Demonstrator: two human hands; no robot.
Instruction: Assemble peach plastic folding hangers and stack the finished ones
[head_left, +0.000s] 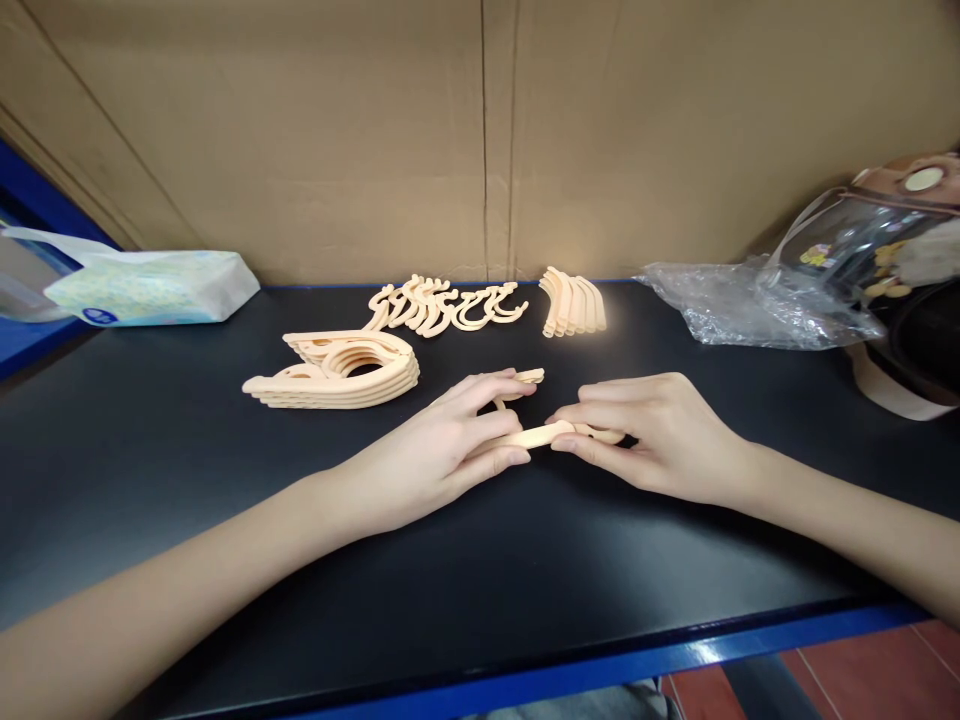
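Note:
Low over the black table, my left hand (pixel 457 440) is closed around a peach plastic hanger piece (pixel 541 436), its thumb and fingers hiding much of it. My right hand (pixel 652 435) pinches a thin curved peach part (pixel 606 435) against the same piece's right end. Whether the two are joined is hidden by the fingers. Left of my hands lies a stack of peach hanger bodies (pixel 337 385). Beyond them are a row of loose peach hooks (pixel 431 305) and a group of short curved hanger arms (pixel 574 302).
A tissue pack (pixel 161 288) lies at the back left. To the right are a crumpled clear plastic bag (pixel 772 305) and a transparent bag with brown trim (pixel 862 240). Cardboard (pixel 337 140) stands along the back, and a blue edge (pixel 585 665) runs along the table's front.

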